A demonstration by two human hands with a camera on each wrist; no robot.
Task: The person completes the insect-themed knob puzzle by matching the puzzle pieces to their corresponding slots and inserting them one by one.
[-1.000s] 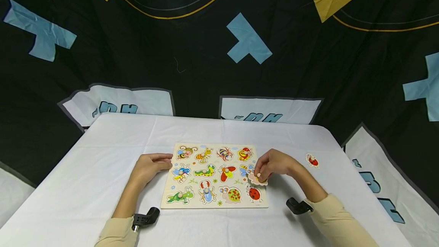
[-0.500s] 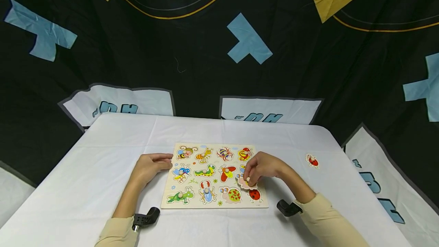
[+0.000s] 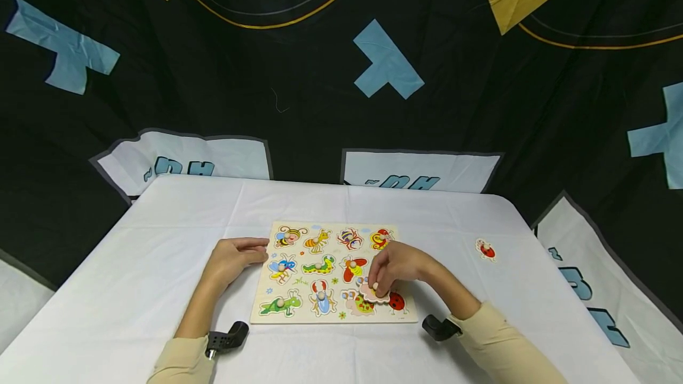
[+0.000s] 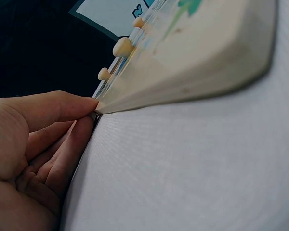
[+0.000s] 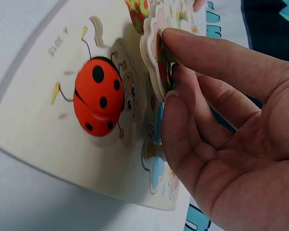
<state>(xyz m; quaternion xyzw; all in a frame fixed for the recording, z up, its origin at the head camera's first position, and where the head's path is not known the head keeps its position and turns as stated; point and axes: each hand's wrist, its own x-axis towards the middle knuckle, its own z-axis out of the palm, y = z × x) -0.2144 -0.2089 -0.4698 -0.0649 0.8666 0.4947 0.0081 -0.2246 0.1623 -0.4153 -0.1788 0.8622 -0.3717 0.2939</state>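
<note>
My right hand (image 3: pixel 397 265) pinches a scallop-edged snail puzzle piece (image 5: pixel 154 53) by its small knob. The piece is tilted just above the wooden peg puzzle board (image 3: pixel 331 319), over the upper right part of the printed snail recess (image 3: pixel 356 308). Beside it lies the printed ladybug recess (image 5: pixel 98 96). Fingertips of my left hand (image 3: pixel 228 262) touch the board's left edge, thumb and fingers mostly extended. Knobbed insect pieces sit in several other recesses, such as the caterpillar (image 3: pixel 320 265) and the stag beetle (image 3: pixel 322 298). My right hand hides the recess in the right column's middle row.
A loose ladybug piece (image 3: pixel 485 249) lies on the white tablecloth (image 3: pixel 187 218), to the right of the board. A black cloth (image 3: pixel 309 105) with blue and yellow shapes hangs behind the table. Each wrist wears a black camera mount.
My right hand has moved left and slightly toward me, carrying the snail piece from the board's right edge to the snail recess. The left hand has stayed at the board's edge.
</note>
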